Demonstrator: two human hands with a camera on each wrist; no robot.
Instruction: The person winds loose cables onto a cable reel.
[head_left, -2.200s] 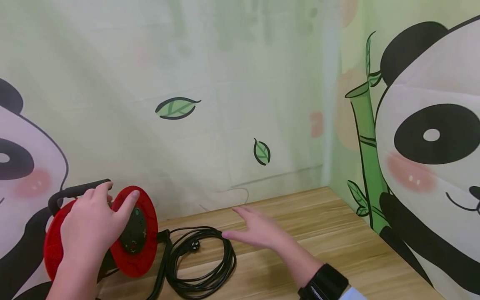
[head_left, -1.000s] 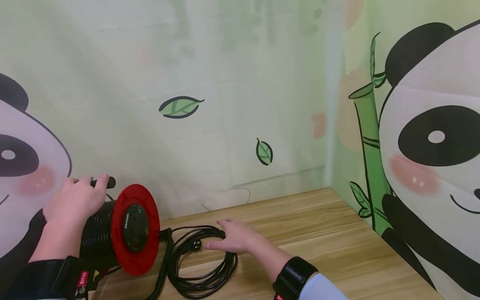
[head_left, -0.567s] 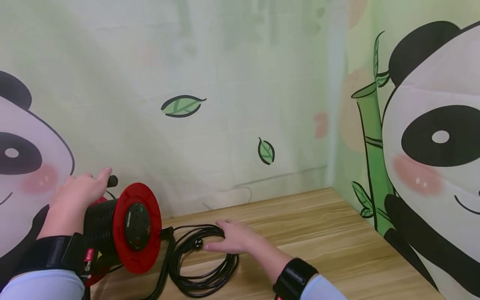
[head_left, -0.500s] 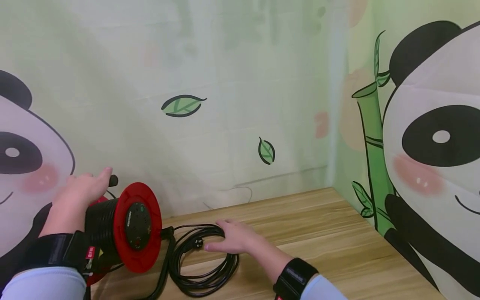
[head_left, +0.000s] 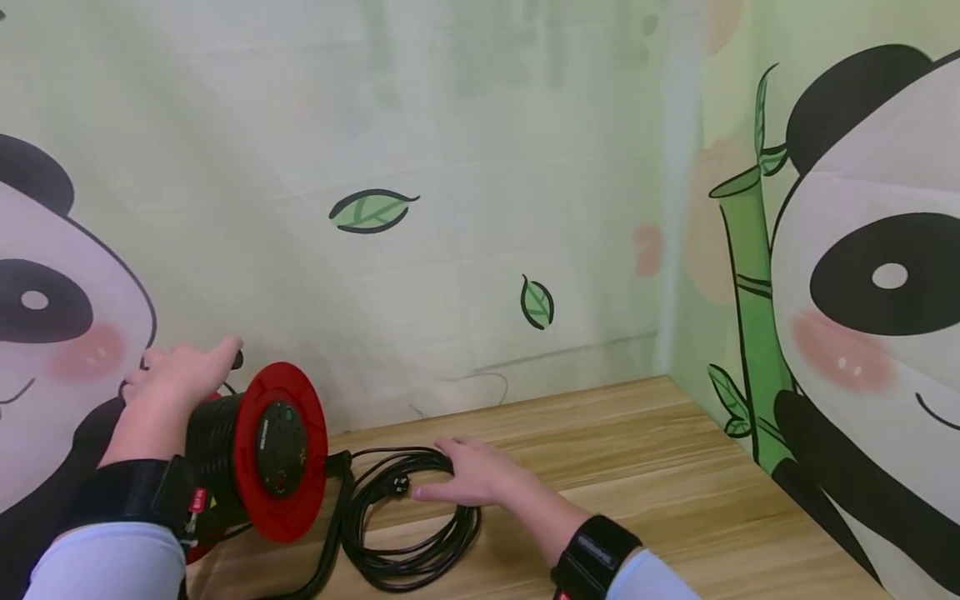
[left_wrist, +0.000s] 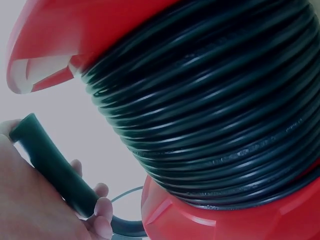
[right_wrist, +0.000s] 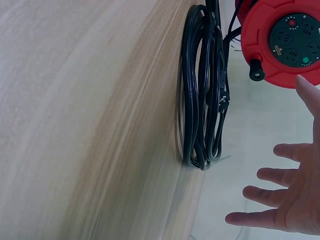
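At the left of the head view a cable reel (head_left: pixel 281 450) with red flanges and a dark socket panel stands on the table. My left hand (head_left: pixel 176 379) grips its black carrying handle (left_wrist: pixel 57 170), fingers curled round it in the left wrist view. Black cable is wound tightly on the drum (left_wrist: pixel 210 110). Beside the reel lies a loose coil of black cable (head_left: pixel 397 577) with a plug (head_left: pixel 399 484) inside its loop. My right hand (head_left: pixel 480 475), fingers spread, overlaps the coil's upper right edge in the head view. In the right wrist view it holds nothing.
A wooden tabletop (head_left: pixel 615 483) extends right of the coil. Behind it hangs a pale green backdrop (head_left: pixel 450 250) printed with pandas and leaves. A small black crank knob (right_wrist: pixel 256 70) sticks out from the reel's face.
My left hand has gone from over the reel's top, thumb by the front flange, to a grip on the handle. The right hand has moved left over the coil's edge.
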